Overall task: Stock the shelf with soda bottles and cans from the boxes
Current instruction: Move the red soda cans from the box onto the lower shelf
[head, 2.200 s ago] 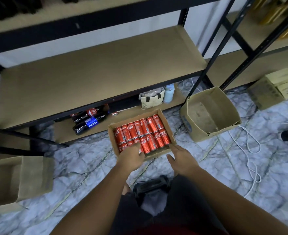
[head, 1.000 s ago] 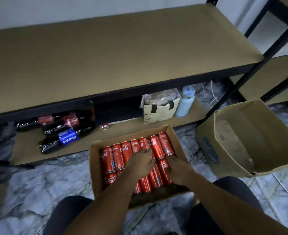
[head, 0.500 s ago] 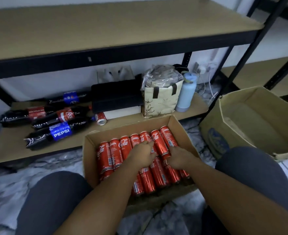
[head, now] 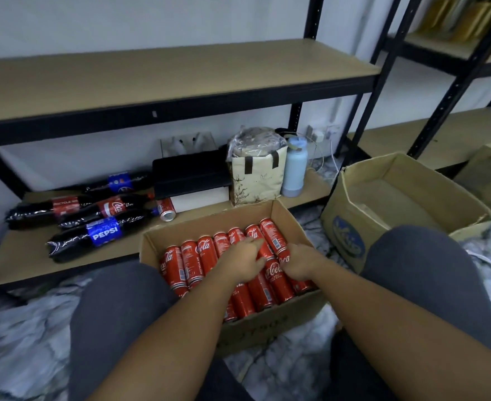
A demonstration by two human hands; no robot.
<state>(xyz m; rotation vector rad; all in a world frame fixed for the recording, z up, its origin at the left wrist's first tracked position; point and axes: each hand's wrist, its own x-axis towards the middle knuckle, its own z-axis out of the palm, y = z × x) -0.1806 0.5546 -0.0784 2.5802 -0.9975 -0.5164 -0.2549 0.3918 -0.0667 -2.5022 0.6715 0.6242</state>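
Left hand point(head: 243, 259): lay on top of the cans point(head: 192, 256), fingers stretched forward; I could not tell whether it gripped one.
Right hand point(head: 299, 263): just beside the left, fingers curled round one of the cans near the right wall of the box point(head: 267, 328).
Cans: red, on their sides in two rows inside the open box, on the floor between my knees.
Bottles point(head: 102, 231): dark, on their sides at the left of the lower shelf point(head: 21, 256), a loose can point(head: 166, 209) just beside them.
Second box point(head: 351, 227): on the floor to my right.
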